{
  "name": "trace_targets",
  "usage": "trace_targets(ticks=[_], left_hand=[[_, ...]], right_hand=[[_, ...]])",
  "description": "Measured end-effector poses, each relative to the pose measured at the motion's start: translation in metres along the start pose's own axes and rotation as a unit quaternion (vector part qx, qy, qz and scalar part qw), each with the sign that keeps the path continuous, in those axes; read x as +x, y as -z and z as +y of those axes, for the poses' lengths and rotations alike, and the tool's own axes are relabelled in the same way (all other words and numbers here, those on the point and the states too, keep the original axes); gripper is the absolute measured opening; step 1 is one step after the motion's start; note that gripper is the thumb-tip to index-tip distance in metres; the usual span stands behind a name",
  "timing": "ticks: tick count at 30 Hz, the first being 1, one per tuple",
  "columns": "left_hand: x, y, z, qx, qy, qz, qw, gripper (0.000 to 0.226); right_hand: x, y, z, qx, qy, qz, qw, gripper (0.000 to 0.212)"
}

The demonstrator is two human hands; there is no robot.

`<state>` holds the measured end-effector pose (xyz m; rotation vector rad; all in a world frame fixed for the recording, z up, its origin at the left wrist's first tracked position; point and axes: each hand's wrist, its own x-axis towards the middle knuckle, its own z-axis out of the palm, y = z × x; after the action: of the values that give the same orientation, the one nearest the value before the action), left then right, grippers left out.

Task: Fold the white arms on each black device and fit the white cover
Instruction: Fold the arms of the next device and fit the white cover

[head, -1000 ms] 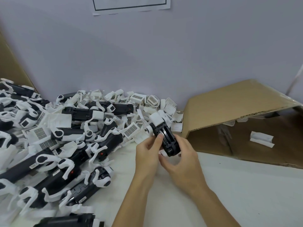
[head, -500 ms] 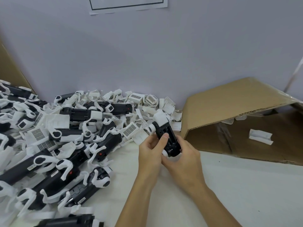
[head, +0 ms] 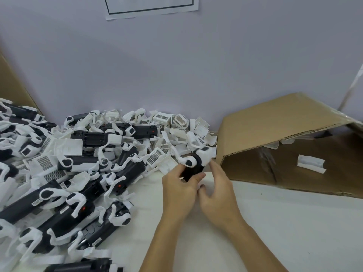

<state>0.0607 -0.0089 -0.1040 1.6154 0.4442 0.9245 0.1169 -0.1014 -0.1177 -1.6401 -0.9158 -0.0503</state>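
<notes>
Two hands (head: pixel 179 190), one cardboard box (head: pixel 275 124)

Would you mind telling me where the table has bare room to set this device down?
Bare white table lies right of the right hand, bordered behind by the cardboard box. A narrower strip runs between the left hand and the pile of devices. The left side is crowded.

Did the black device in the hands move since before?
Yes. The black device tipped upright, its white end now nearer the cardboard box.
</notes>
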Motion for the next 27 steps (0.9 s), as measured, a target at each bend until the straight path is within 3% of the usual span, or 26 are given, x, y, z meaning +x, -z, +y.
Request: trace_targets(ticks=[3, 6, 9, 15, 19, 22, 25, 27], left_hand=[[-0.0022, -0.0013, -0.0038, 0.079, -0.066, -0.033, 0.994, 0.048], [-0.0036, -0.0019, -0.0050, 0.145, -0.155, -0.068, 0.975, 0.043], [-0.0039, -0.0010, -0.0050, 0.177, -0.181, -0.087, 0.964, 0.040], [-0.0044, -0.0004, -0.0051, 0.196, -0.179, -0.088, 0.960, 0.036], [-0.0031, -0.0010, -0.0064, 0.230, -0.188, -0.086, 0.951, 0.029], [-0.0021, 0.0010, -0.0080, 0.225, -0.184, -0.084, 0.953, 0.028], [-0.0018, 0.0011, -0.0059, 0.160, -0.114, -0.058, 0.979, 0.028], [-0.0008, -0.0003, -0.0017, 0.031, -0.042, -0.007, 0.999, 0.027]], right_hand=[[-0.0006, 0.0019, -0.0013, 0.086, -0.016, 0.051, 0.995, 0.052], [0.0015, 0.0035, -0.0001, 0.212, -0.089, 0.103, 0.968, 0.068], [0.0071, 0.0054, 0.0010, 0.175, -0.109, 0.138, 0.969, 0.059], [0.0062, 0.0041, -0.0017, 0.135, -0.069, 0.172, 0.973, 0.032], [0.0067, 0.0062, -0.0025, 0.146, -0.081, 0.163, 0.972, 0.039], [0.0073, 0.0089, 0.0009, 0.179, -0.094, 0.126, 0.971, 0.058], [0.0047, 0.0094, 0.0015, 0.201, -0.087, 0.055, 0.974, 0.073], [0.0015, 0.0073, -0.0001, 0.193, -0.078, 0.047, 0.977, 0.055]])
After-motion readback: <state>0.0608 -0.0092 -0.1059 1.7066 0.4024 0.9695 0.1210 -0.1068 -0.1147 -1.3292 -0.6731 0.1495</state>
